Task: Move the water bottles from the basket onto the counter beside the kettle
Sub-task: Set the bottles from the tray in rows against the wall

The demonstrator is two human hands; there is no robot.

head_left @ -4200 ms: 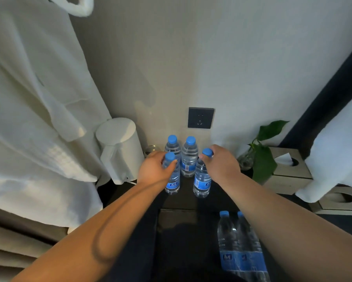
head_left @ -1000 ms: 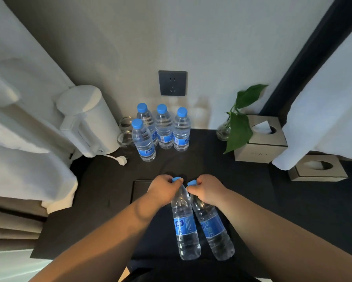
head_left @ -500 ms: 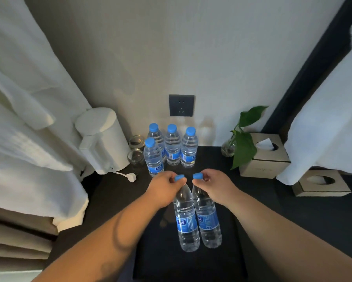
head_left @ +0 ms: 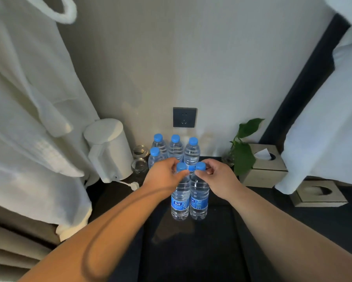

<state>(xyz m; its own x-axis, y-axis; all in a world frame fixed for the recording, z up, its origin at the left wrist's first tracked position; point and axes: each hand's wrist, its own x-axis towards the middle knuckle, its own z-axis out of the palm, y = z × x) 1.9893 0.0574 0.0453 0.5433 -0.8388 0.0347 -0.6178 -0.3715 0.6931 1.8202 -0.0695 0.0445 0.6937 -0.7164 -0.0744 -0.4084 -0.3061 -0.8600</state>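
Both carried bottles have come forward toward the wall since half a second ago and now sit close in front of the standing group. Left hand (head_left: 162,176) pinches the blue screw cap (head_left: 181,166) of a clear ribbed plastic water bottle (head_left: 180,198) between thumb and fingers. Right hand (head_left: 217,178) pinches a second clear ribbed plastic bottle (head_left: 199,198) the same way, at the cap. The pair is upright, side by side, touching or nearly. Cannot tell if the bases rest on the matte black counter (head_left: 118,192) or hang just above it.

A cap-only hold lets the bottles swing, so lower them straight, land the bases flat and let go only once they have settled. Aim just in front of the four blue-capped bottles (head_left: 175,147) standing by the wall without bumping them: thin walls, full, likely to tip if nudged.

Smooth white cylindrical kettle (head_left: 108,149) stands left of that group, with two small clear glass jars (head_left: 140,165) between. The basket can't be made out in the dark lower area.

Further out:
- dark square wall socket (head_left: 184,117)
- glossy green leafy plant (head_left: 244,153)
- beige square tissue box (head_left: 262,165)
- white waffle-textured robe (head_left: 28,119) hanging at left
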